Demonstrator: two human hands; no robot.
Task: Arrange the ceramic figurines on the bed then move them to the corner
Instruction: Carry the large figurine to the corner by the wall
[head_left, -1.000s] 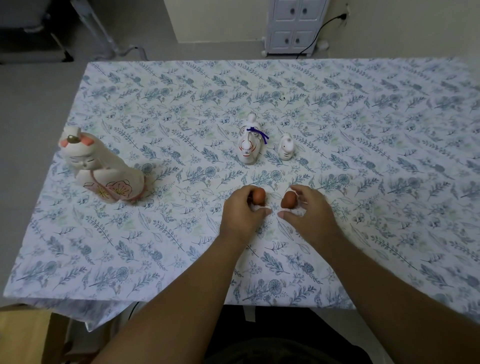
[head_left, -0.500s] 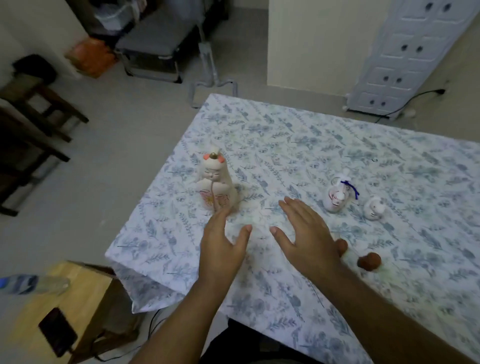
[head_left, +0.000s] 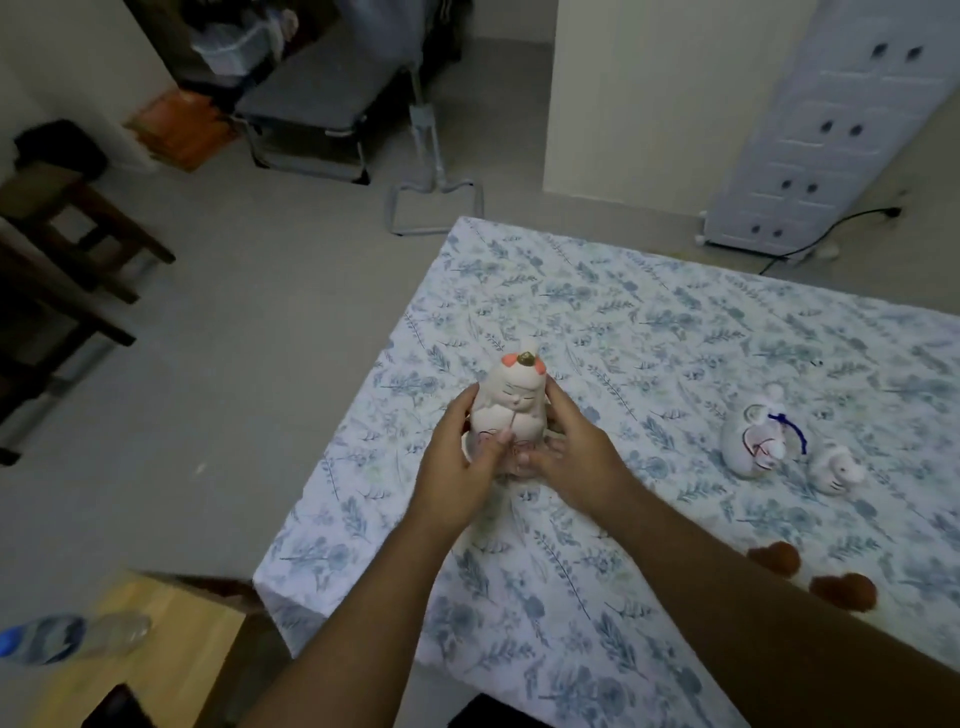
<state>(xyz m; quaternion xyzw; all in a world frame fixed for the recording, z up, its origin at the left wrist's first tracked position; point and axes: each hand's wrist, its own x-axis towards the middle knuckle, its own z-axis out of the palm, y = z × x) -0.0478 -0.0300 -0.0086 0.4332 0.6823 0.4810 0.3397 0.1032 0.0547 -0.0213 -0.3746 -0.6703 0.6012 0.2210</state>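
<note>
**Large doll figurine, held in both hands, near the bed's left edge**

Item: large doll figurine (head_left: 511, 410), cream ceramic with orange ear patches and a gold topknot, upright on the bed (head_left: 649, 322), which is covered in a blue leaf-print sheet. Left hand (head_left: 457, 462) cups its left side, right hand (head_left: 576, 457) its right; fingers (head_left: 556, 400) of both are closed around the body, thumbs meeting at its base.

Right of the doll, well apart: white fox figurine (head_left: 753, 441) with a blue cord, and touching or just beside that, a small white figurine (head_left: 836, 470).

Nearer the viewer than those two, right of the doll: two small brown figurines (head_left: 841, 592), near each other, blurred.
</note>
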